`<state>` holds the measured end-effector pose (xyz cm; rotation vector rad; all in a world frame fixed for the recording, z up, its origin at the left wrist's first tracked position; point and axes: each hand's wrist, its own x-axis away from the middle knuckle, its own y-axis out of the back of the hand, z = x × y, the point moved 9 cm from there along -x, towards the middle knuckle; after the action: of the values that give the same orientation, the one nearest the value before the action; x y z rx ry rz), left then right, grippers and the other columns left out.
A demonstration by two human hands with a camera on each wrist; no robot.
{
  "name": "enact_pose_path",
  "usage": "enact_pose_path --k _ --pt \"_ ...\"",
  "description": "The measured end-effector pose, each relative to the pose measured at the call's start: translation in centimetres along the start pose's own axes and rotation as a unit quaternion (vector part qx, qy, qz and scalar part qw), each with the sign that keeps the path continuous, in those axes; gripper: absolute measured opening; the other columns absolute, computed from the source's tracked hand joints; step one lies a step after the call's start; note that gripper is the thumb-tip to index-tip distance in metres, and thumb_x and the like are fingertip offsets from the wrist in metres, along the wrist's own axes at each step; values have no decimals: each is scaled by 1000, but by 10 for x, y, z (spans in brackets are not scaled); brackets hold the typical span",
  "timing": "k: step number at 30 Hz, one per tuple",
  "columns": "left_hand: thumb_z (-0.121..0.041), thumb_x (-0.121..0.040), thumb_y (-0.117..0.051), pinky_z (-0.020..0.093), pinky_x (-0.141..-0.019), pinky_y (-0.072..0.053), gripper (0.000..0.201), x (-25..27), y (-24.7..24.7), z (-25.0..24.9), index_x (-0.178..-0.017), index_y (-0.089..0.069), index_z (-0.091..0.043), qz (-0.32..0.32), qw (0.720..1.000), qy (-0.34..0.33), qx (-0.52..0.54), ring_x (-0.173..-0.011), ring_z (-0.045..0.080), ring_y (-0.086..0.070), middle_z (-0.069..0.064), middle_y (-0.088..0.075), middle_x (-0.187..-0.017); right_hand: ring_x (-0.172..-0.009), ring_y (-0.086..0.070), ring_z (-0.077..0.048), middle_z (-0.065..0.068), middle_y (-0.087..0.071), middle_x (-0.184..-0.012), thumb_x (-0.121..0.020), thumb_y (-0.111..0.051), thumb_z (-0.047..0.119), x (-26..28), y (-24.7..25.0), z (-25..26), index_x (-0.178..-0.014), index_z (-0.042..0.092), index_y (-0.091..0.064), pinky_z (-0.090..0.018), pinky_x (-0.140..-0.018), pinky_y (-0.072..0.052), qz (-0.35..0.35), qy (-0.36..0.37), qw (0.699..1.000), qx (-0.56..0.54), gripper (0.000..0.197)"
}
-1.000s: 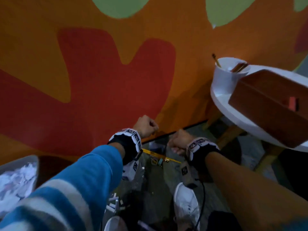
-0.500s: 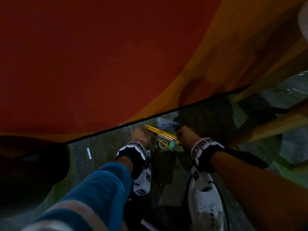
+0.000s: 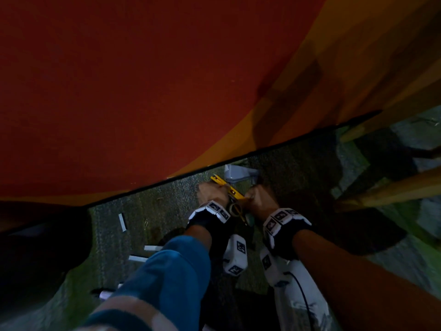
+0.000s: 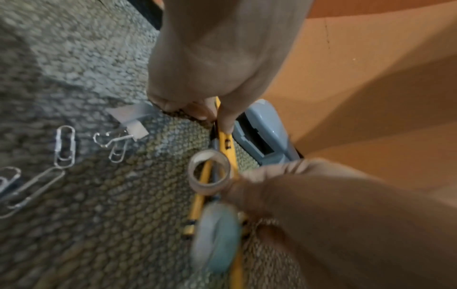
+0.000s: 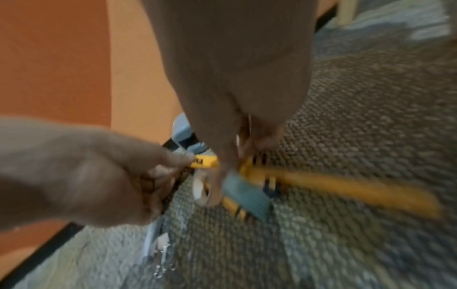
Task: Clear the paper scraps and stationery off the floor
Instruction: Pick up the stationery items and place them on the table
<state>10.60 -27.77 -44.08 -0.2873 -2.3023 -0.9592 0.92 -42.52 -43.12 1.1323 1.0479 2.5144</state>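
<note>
Carpeted floor [image 4: 86, 224]: met by an orange wall [image 4: 371, 88].
Stapler [image 4: 262, 135], grey-blue: laid against the wall's foot.
Yellow ruler [image 4: 226, 142]: laid just beside the stapler; its far end is pinched by the left hand [image 4: 210, 64].
Right hand [image 5: 237, 82]: curled around a small tape roll [image 4: 209, 172] beside the stapler; a blurred blue item is also held.
Paper clips [image 4: 64, 145] and paper scrap [image 4: 131, 117]: scattered on the carpet, further from the stapler.

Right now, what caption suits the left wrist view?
Two hands reach yellow pencils and tape beside scattered clips.
</note>
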Motion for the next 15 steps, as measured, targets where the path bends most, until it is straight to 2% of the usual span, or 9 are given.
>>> enact_pose_path --k 2,5,6,7,8,9,11,13,15 --pt "-38 -85 -72 40 -83 -60 30 -1 -2 -3 -87 -76 -8 26 998 -1 -49 -94 28 -70 9 -74 -99 -52 -40 -14 -3 -44 -60 -93 -61 15 8 -8 -2 -56 14 -43 -21 -46 -28 50 -5 999 -4 41" --pt "-25 -96 -61 37 -91 -56 29 3 -9 -6 -112 -73 -4 103 994 -40 -17 -107 28 -67 13 -71 -115 -65 -45 -17 -2 -43 -67 -91 -62 11 16 -9 -7 -60 14 -42 -24 -53 -31 63 -7 998 -19 37" --pt "-21 -96 -62 37 -89 -56 29 5 -9 -7 -113 -72 -1 122 991 -50 3 -106 29 -68 15 -70 -115 -64 -44 -15 -1 -43 -67 -91 -63 11 19 -5 -8 -60 16 -41 -23 -55 -31 55 -5 998 -29 37" --pt "-20 -94 -64 37 -84 -57 26 5 -5 -7 -105 -74 1 121 991 -55 17 -98 29 -69 17 -72 -107 -66 -46 -14 0 -46 -70 -90 -64 11 23 1 -7 -62 18 -43 -21 -58 -33 41 -5 999 -30 35" --pt "-20 -92 -67 37 -74 -56 23 7 3 -9 -90 -75 2 108 992 -56 30 -83 28 -69 18 -72 -94 -72 -50 -15 0 -49 -73 -87 -68 11 27 8 -7 -67 17 -48 -22 -63 -35 28 -12 999 -40 29" --pt "-19 -91 -70 34 -65 -51 26 9 9 -10 -73 -71 -1 97 993 -55 46 -66 25 -64 16 -70 -79 -79 -54 -18 0 -52 -77 -84 -73 11 32 17 -7 -74 15 -52 -22 -68 -37 17 -19 998 -48 24" --pt "-18 -90 -70 27 -56 -43 36 19 24 -16 -56 -63 -8 91 992 -61 65 -47 20 -53 12 -66 -63 -87 -60 -23 -4 -57 -83 -77 -81 11 43 35 -2 -83 11 -57 -27 -75 -43 13 -24 997 -69 25" --pt "-16 -92 -69 25 -53 -41 36 31 41 -30 -57 -61 -9 97 988 -85 90 -42 18 -50 14 -66 -61 -87 -63 -23 -7 -63 -85 -76 -82 15 52 53 7 -84 10 -63 -32 -77 -49 23 -10 998 -51 21" --pt "-14 -93 -67 30 -53 -46 26 49 60 -47 -68 -61 -7 114 981 -107 114 -47 23 -55 16 -68 -64 -78 -64 -20 -9 -65 -77 -76 -81 18 67 77 19 -83 9 -70 -32 -74 -52 23 6 999 -36 16"
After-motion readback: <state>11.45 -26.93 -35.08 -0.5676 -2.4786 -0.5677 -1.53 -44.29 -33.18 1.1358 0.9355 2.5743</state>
